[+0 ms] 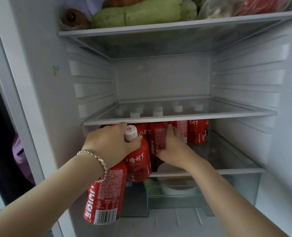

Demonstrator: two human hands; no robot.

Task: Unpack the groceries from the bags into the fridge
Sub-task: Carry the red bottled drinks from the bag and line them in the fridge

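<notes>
Gripped in the left hand, fingers curled round both necks: two red-wrapped, white-capped plastic juice bottles, at the white fridge's open front. Farther in, laid against a standing red bottle on the lower glass shelf: right hand, one finger straight, others hidden, grip impossible to tell.

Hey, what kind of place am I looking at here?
Probably a home kitchen, at an open fridge: glass shelves, red juice bottles lined up under the middle shelf, green gourds on the top one.
</notes>
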